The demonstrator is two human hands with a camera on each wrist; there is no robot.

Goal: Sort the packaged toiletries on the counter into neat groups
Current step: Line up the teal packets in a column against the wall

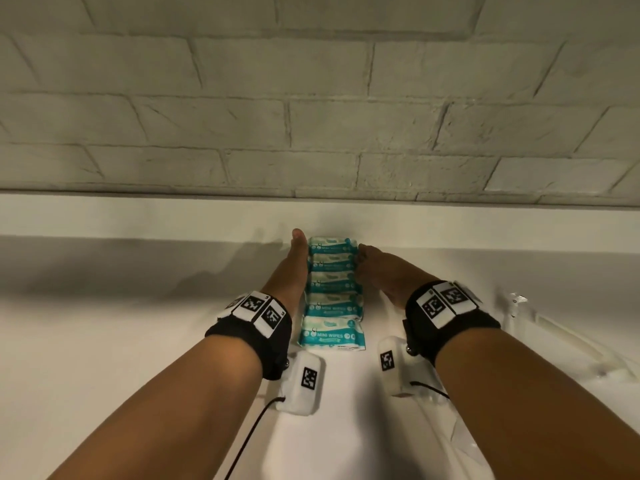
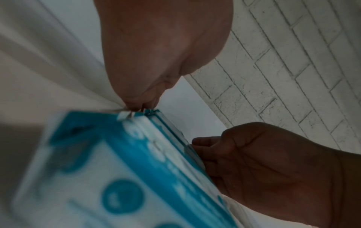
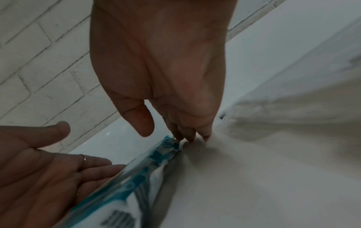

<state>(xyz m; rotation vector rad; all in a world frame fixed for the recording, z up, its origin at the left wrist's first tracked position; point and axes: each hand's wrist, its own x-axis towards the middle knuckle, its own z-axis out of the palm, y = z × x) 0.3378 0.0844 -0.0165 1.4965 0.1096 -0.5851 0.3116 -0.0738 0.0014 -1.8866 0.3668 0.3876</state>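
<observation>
I had both hands flat and straight-fingered on edge against a row of teal-and-white mini wipes packs (image 1: 330, 292), which lay overlapping on the white counter (image 1: 138, 306) near the brick wall (image 1: 311, 116). My left hand (image 1: 291, 268) pressed the row's left side, thumb raised. My right hand (image 1: 381, 275) pressed the right side, fingertips (image 3: 195, 135) touching the counter.

Counted five mini wipes packs (image 1: 331, 296) in one overlapping row, possibly more hidden at the far end. Two hands: left hand (image 1: 289, 271), right hand (image 1: 384, 275). Two wrist bands (image 1: 251, 332).
</observation>
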